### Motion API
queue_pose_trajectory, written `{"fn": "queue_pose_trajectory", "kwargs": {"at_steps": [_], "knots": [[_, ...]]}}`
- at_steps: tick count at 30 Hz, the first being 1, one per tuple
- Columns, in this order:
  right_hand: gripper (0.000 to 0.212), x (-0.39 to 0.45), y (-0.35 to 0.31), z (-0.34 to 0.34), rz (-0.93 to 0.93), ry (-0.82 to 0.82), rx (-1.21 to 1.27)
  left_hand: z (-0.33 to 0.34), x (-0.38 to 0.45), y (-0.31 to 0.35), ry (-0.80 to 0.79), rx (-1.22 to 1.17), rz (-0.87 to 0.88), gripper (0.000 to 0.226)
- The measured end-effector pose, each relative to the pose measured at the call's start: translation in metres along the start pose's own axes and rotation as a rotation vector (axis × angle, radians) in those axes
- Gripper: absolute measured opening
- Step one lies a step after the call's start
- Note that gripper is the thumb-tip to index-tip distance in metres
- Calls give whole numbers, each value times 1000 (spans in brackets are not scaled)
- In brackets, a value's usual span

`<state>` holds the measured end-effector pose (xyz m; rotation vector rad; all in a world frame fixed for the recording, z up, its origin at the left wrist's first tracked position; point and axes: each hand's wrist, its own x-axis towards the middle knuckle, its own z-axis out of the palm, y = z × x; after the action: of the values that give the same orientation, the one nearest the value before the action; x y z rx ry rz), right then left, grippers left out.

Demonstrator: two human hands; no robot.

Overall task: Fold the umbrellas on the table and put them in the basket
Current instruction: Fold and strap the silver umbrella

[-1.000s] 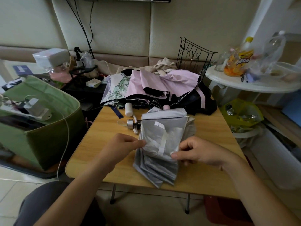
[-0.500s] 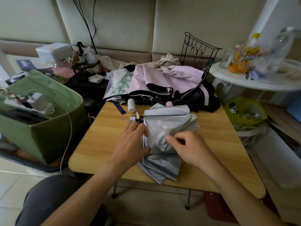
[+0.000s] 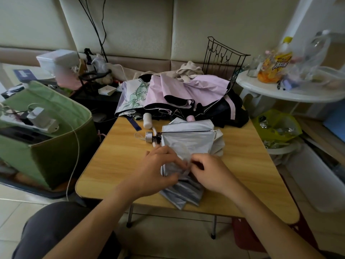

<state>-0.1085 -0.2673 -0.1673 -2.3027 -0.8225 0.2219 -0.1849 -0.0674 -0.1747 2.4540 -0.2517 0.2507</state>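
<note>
**Loose pleats may spring open**

Your left hand [image 3: 158, 171] and right hand [image 3: 211, 172] both pinch the grey umbrella [image 3: 188, 144] lying mid-table [image 3: 115, 159]; its folds look loosely gathered, so slackening either pinch could let them fan out; the pink umbrella [image 3: 188, 90] behind could snag a sleeve; the green basket [image 3: 56, 146] sits left, clear of the table.

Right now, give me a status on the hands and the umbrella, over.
Left hand and right hand both pinching grey umbrella fabric on table. Not yet folded. Pink umbrella heaped behind, untouched. Green basket left of table.
</note>
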Motion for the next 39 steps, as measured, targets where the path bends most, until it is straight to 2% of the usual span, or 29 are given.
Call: {"fn": "queue_pose_trajectory", "kwargs": {"at_steps": [2, 5, 10, 15, 19, 21, 24, 28, 32, 36, 39], "knots": [[23, 0, 1, -1, -10, -78, 31, 3, -2, -1, 3, 2, -12, 28], [8, 1, 7, 1, -5, -159, 73, 11, -2, -1, 42, -59, -84, 31], [16, 4, 12, -3, 45, -299, 157, 15, -7, 3, 33, 35, -23, 25], [34, 6, 13, -5, 50, -371, 151, 16, -18, 10, -23, 53, 78, 35], [23, 7, 13, -8, 8, -439, 129, 11, -18, 14, 47, -111, 144, 15], [19, 8, 13, -13, 5, -425, 94, 0, -20, 11, -26, -168, 166, 14], [19, 7, 11, -15, -30, -274, 11, -8, -29, 7, -234, -186, 172, 12], [1, 7, 4, -10, -136, -165, -49, -5, -34, 6, -352, -162, 182, 10], [20, 9, 3, -4, -175, -145, -184, -4, -39, -1, -363, -137, 182, 9], [26, 10, 3, 3, -153, -242, -233, -6, -45, -2, -380, -132, 173, 9], [27, 9, 3, 8, -128, -310, -235, -11, -41, -2, -243, -131, 151, 16]]}}
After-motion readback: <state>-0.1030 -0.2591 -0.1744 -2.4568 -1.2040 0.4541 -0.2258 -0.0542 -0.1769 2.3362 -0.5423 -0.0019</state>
